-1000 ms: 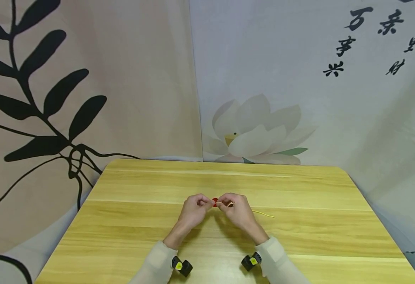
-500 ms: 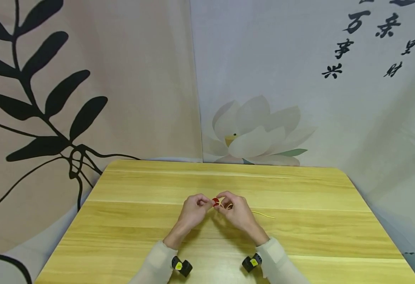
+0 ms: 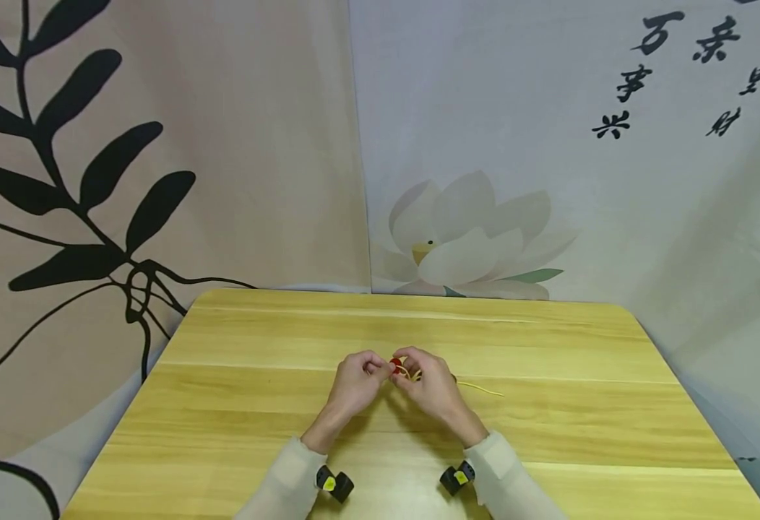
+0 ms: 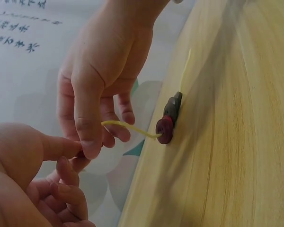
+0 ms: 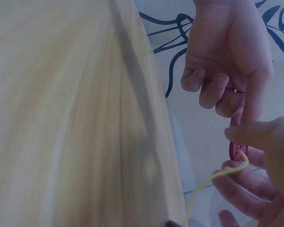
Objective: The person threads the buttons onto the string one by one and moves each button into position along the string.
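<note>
A small round red button (image 5: 237, 152) with several holes is held at the fingertips of both hands over the table. My left hand (image 3: 357, 379) pinches its edge with thumb and index finger. My right hand (image 3: 433, 381) has its thumb and index finger at the same button, on the opposite side. A thin yellow cord (image 5: 213, 177) runs from the button's face past the right fingers. Farther along, a dark red button (image 4: 164, 130) and grey pieces (image 4: 172, 107) are strung on the cord near the tabletop. In the left wrist view, fingers hide the held button.
The wooden table (image 3: 256, 404) spreads on all sides of the hands. The cord's loose end (image 3: 484, 391) trails on it to the right. Printed curtains (image 3: 276, 144) hang behind the far edge. A black camera (image 3: 334, 484) is worn on each wrist.
The right fingers, which pinched a bit of cord beside the button, have spread and moved left onto the button. The cord now shows as a loop between them. The left hand barely moves.
</note>
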`<state>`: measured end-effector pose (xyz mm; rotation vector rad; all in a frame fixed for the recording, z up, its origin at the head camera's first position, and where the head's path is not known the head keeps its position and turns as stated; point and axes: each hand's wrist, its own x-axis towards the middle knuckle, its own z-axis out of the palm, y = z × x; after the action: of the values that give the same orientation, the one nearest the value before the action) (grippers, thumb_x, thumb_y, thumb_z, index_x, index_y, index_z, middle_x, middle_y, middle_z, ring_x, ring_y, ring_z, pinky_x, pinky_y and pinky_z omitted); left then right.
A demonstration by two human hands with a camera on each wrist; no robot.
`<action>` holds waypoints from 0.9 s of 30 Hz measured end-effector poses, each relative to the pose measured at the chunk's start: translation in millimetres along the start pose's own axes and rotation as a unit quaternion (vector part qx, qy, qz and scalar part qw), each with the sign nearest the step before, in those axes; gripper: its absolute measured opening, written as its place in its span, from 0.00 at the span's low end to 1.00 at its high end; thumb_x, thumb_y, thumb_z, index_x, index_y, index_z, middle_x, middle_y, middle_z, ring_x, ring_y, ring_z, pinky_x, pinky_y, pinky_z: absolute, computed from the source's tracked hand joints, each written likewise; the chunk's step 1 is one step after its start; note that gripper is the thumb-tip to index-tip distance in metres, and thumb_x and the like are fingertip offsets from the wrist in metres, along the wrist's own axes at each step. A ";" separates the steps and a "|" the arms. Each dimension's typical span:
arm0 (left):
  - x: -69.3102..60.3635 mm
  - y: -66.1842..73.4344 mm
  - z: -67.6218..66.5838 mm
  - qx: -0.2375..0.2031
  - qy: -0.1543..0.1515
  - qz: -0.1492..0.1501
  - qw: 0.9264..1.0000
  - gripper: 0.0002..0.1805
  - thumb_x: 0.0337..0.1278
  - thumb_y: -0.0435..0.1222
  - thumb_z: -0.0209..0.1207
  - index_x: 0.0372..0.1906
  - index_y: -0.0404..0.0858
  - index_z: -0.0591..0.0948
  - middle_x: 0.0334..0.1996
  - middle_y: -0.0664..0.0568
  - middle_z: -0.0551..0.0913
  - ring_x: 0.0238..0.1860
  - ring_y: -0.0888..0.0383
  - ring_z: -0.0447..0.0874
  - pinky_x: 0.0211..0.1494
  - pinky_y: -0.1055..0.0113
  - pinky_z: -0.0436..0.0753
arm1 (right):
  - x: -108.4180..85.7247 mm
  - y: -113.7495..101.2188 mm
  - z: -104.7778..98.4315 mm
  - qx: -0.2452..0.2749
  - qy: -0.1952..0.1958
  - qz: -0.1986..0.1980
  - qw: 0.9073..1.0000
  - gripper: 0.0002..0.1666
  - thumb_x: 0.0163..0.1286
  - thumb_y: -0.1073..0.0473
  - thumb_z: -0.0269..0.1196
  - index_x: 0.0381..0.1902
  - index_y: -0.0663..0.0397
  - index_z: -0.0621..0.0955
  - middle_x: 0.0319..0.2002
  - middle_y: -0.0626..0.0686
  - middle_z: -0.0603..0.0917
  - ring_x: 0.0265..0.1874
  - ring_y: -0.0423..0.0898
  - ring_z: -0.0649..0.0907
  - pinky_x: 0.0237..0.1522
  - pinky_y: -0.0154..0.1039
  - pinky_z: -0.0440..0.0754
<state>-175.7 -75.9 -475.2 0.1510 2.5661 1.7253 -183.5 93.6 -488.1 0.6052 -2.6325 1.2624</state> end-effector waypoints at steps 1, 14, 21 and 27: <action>0.4 -0.3 -0.1 0.003 0.001 0.002 1.000 0.07 0.62 0.35 0.62 0.30 0.38 0.84 0.22 0.54 0.76 0.23 0.59 0.70 0.25 0.70 0.69 | 0.2 0.0 0.2 0.001 0.001 0.000 1.000 0.18 0.59 0.65 0.73 0.47 0.55 0.83 0.28 0.45 0.83 0.29 0.40 0.82 0.32 0.34 0.79; 3.7 -4.3 -4.4 0.009 0.018 -0.005 1.000 0.08 0.63 0.39 0.63 0.35 0.38 0.86 0.24 0.53 0.77 0.26 0.58 0.72 0.29 0.67 0.70 | -0.8 2.1 -0.8 0.047 -0.004 0.016 0.999 0.17 0.59 0.67 0.71 0.47 0.52 0.81 0.31 0.48 0.86 0.29 0.43 0.83 0.34 0.34 0.80; 2.8 -6.0 -6.0 0.010 0.003 -0.013 1.000 0.10 0.64 0.42 0.63 0.43 0.41 0.86 0.27 0.51 0.79 0.24 0.60 0.72 0.24 0.70 0.69 | -1.5 -0.9 -2.9 0.052 -0.019 0.025 0.998 0.17 0.61 0.66 0.70 0.47 0.48 0.82 0.33 0.47 0.87 0.32 0.42 0.82 0.35 0.36 0.79; 2.0 -6.6 -5.8 0.004 -0.007 -0.008 1.000 0.09 0.65 0.41 0.62 0.41 0.41 0.87 0.27 0.52 0.78 0.24 0.60 0.70 0.24 0.71 0.68 | -1.3 0.2 -2.6 0.081 -0.037 0.032 0.996 0.16 0.63 0.66 0.68 0.48 0.49 0.81 0.35 0.47 0.87 0.33 0.42 0.83 0.37 0.38 0.80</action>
<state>-178.7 -83.6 -479.1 0.1414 2.5570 1.7037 -182.5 96.1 -487.0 0.6069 -2.6455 1.5125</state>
